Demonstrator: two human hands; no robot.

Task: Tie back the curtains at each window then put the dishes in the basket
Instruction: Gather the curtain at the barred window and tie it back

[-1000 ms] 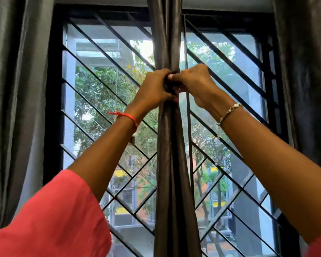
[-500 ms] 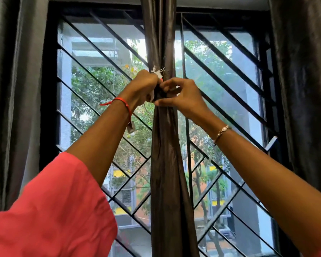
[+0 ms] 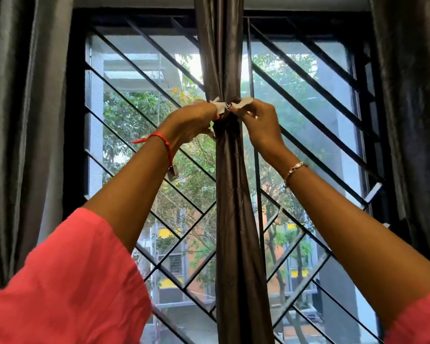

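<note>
A dark brown curtain (image 3: 234, 194) hangs gathered into a narrow bunch down the middle of the window. A white cloth tie (image 3: 227, 104) goes round the bunch at hand height, knotted at the front. My left hand (image 3: 191, 122) pinches the tie's left end. The right end is pinched by my right hand (image 3: 258, 122). Both hands sit close together against the curtain, one on each side of the knot. No dishes or basket are in view.
A black window frame with a diagonal metal grille (image 3: 139, 70) stands right behind the curtain. Grey curtains hang at the far left (image 3: 22, 120) and far right (image 3: 412, 108). Trees and buildings lie outside the glass.
My hands have drawn slightly apart, each pulling an end of the white tie sideways. The tie's ends now show on both sides of the knot; a second ago my hands covered them.
</note>
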